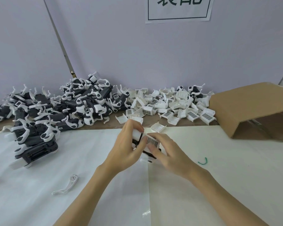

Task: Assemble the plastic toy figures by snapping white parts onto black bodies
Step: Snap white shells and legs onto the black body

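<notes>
Over the middle of the table my left hand [127, 148] grips a black toy body [149, 153] with a white end piece. My right hand [166, 151] holds a white cover part [152, 141] with a dark grid label, pressed against the top of that body. Both hands hide most of the body. A heap of black bodies with white legs [59, 108] lies at the back left. A pile of loose white cover parts [171, 104] lies at the back centre.
An open cardboard box [252, 108] lies on its side at the right. A single white leg part [67, 185] lies on the white sheet [72, 209] at the front left. A small green loop [203, 161] lies right of my hands. The wall stands close behind.
</notes>
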Tool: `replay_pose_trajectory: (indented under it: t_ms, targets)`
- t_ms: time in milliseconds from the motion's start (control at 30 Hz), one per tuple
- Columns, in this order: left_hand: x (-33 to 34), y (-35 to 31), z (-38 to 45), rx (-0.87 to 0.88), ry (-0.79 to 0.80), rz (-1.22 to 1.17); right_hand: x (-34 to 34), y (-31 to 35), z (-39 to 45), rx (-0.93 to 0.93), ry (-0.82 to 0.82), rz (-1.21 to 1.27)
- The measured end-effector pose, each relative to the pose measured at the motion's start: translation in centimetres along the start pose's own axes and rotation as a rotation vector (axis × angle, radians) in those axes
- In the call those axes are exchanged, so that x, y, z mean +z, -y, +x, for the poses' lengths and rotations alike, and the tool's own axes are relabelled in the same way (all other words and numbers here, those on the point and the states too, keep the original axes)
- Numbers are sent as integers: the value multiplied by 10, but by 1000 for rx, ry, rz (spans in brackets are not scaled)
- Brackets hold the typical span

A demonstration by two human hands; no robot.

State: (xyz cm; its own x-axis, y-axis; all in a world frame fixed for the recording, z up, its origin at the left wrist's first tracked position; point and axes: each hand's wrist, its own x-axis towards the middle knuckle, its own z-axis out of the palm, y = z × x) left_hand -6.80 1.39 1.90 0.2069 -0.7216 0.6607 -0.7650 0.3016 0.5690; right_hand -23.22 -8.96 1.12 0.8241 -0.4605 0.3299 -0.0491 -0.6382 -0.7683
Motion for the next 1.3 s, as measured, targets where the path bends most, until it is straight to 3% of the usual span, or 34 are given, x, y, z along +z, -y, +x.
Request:
replay_pose_trajectory:
  t_ms: [67,200,367,533,700,867,1300]
  targets:
    - [-1,1,-3,80,11,-8,-10,1,2,83,111,193]
    - [0,1,-5,102,81,-18,-22,-2,2,79,178,217]
    - [-7,1,-3,92,106,93,-25,-4,0,26,-14,107]
    - [-8,-2,-2,-61,113,-76,-17,0,-2,-186,-231,-274]
    - [-14,0,-1,-49,231,-143,-16,-1,-2,-329,-240,-372]
    - [-12,5,-4,-59,237,-173,-25,-3,-3,-297,-194,-386]
    - [-8,2,-4,-42,199,-215,-19,1,-2,-377,-300,-432]
